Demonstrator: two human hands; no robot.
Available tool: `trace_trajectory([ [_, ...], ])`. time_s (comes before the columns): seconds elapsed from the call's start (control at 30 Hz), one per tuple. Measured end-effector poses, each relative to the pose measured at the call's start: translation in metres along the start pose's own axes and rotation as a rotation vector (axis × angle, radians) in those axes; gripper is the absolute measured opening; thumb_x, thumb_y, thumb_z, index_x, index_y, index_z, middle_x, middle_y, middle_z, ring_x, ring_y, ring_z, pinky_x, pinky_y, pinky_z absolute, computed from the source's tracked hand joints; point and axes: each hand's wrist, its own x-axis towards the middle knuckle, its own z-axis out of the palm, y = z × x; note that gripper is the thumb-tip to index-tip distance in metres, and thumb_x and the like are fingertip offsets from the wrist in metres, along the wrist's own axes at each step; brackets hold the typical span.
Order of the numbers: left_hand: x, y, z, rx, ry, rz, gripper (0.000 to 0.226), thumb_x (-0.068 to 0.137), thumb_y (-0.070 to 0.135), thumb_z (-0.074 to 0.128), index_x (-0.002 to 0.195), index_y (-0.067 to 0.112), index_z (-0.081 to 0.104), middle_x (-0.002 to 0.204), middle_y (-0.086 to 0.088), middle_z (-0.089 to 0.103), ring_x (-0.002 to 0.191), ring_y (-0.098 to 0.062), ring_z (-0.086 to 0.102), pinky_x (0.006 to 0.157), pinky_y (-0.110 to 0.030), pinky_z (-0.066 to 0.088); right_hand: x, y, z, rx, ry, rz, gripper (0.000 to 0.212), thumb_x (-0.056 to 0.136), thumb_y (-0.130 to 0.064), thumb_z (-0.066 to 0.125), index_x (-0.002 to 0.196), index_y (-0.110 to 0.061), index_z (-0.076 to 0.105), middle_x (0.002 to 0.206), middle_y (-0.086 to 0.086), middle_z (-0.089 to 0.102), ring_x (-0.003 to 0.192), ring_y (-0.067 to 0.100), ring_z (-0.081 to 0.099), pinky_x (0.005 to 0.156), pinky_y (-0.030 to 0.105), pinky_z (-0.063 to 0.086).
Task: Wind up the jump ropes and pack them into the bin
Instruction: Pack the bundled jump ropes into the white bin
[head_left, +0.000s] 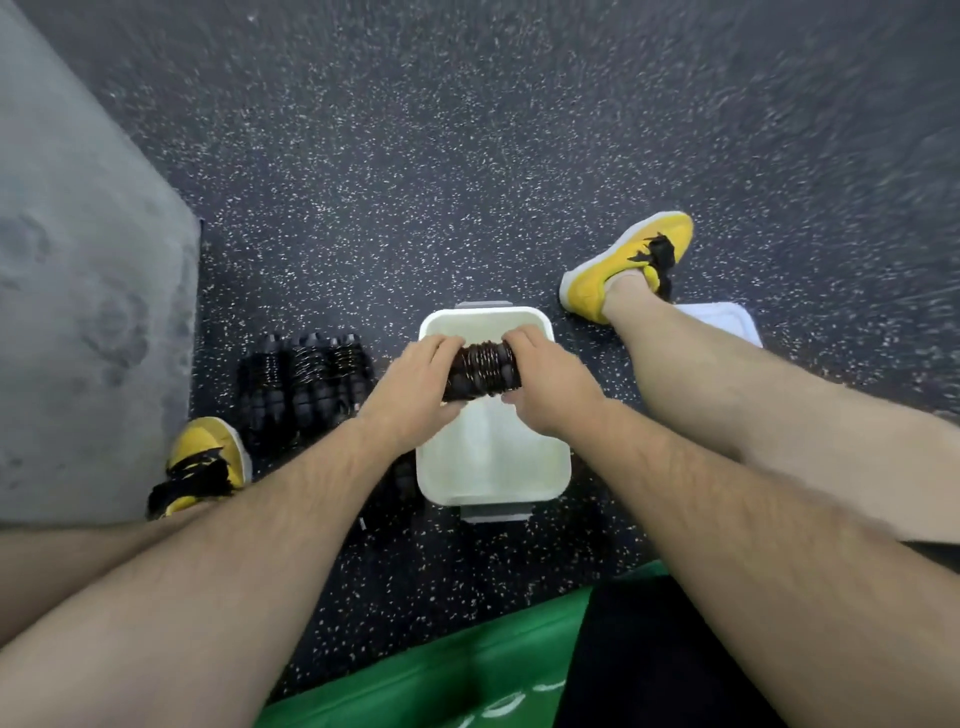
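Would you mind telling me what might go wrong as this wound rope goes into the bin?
1. The wound jump rope is held only at its ends by the left hand and right hand; its coils may spring loose on release.
2. More wound ropes wait on the floor, and the white bin may prove too small for them all.

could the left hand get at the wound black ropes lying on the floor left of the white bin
Probably yes, once freed. The left hand grips the wound black jump rope bundle over the white plastic bin; the black wound ropes on the speckled floor lie close beside it, nothing between.
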Motion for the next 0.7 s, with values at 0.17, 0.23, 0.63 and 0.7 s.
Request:
trace_trajectory([
  [0.17, 0.03, 0.01, 0.024, -0.067, -0.086, -0.05, 0.06, 0.085, 0.022, 0.076, 0.137, 0.012, 0.047, 0.134, -0.007, 0.044, 0.113, -0.028, 0.053, 0.097, -0.045, 0.049, 0.011, 0.013, 0.013, -0.219, 0.013, 0.034, 0.045, 0.078, -0.024, 0.061, 0.12, -0.016, 0.047, 0.12, 0.004, 0.052, 0.111, 0.027, 0.045, 0.087, 0.035, 0.037],
  [0.23, 0.039, 0.006, 0.033, -0.049, -0.117, -0.077, 0.058, 0.087, 0.02, 0.075, 0.136, 0.013, 0.046, 0.134, -0.007, 0.039, 0.104, -0.028, 0.056, 0.089, -0.045, 0.052, 0.023, 0.019, 0.023, -0.269, -0.01, 0.004, 0.058, 0.076, -0.025, 0.061, 0.131, -0.02, 0.043, 0.119, 0.004, 0.055, 0.112, 0.028, 0.045, 0.09, 0.036, 0.035],
  [0.63, 0.113, -0.029, 0.108, 0.246, -0.245, -0.134, 0.036, 0.094, 0.01, 0.052, 0.128, 0.01, 0.04, 0.131, -0.011, 0.047, 0.117, -0.032, 0.054, 0.095, -0.04, 0.043, 0.099, 0.039, 0.094, -0.289, -0.19, 0.075, 0.035, 0.097, -0.01, 0.045, 0.131, -0.013, 0.043, 0.126, 0.013, 0.053, 0.12, 0.032, 0.045, 0.091, 0.036, 0.041],
  [0.7, 0.116, -0.031, 0.118, 0.246, -0.233, -0.156, 0.036, 0.096, 0.008, 0.049, 0.131, 0.009, 0.04, 0.135, -0.013, 0.046, 0.124, -0.032, 0.049, 0.101, -0.041, 0.042, 0.103, 0.041, 0.101, -0.256, -0.177, 0.099, 0.034, 0.098, -0.008, 0.043, 0.132, -0.012, 0.046, 0.131, 0.013, 0.046, 0.12, 0.032, 0.046, 0.089, 0.037, 0.045],
])
